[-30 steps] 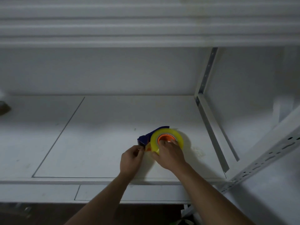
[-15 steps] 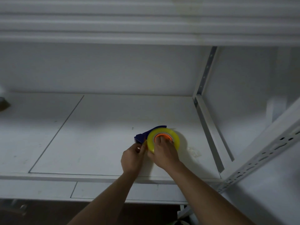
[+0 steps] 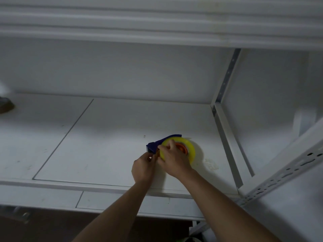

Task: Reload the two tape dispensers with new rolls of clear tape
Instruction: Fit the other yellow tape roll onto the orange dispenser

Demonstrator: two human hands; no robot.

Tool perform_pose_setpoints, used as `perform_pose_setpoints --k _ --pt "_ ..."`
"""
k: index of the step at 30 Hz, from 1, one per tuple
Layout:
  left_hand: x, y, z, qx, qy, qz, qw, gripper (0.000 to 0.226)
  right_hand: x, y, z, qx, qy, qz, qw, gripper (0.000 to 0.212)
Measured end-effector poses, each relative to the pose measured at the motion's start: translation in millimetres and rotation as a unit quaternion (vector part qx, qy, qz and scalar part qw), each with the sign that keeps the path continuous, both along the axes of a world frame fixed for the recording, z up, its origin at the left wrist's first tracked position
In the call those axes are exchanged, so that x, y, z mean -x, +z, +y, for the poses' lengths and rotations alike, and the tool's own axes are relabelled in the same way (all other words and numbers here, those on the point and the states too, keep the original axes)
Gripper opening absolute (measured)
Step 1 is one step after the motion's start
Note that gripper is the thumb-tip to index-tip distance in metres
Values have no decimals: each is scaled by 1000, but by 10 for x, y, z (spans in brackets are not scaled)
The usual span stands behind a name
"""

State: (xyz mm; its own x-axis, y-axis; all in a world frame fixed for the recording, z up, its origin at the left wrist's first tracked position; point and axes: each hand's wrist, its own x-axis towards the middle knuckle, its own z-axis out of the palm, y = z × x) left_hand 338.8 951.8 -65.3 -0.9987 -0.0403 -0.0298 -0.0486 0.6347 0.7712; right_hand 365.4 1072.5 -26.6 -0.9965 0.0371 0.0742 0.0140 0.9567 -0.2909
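Right of frame centre, the dark blue plastic tape dispenser (image 3: 154, 145) lies flat, long axis running left-right, nose pointing left, carrying a yellowish roll of clear tape (image 3: 189, 148) on an orange hub (image 3: 182, 148). The left hand (image 3: 143, 167) pinches near the nose; the right hand (image 3: 174, 160) has its fingers curled on the roll.

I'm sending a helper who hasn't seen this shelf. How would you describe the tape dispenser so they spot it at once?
On the white shelf board, look right of centre, near the front edge. The tape dispenser is the dark blue piece lying there, carrying a yellowish tape roll with an orange hub, the only colours there.
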Motion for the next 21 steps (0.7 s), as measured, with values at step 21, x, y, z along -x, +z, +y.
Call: perform_pose_setpoints --k 21 --pt "30 -56 -13 -53 2 9 999 23 40 -23 85 40 14 -20 999 31"
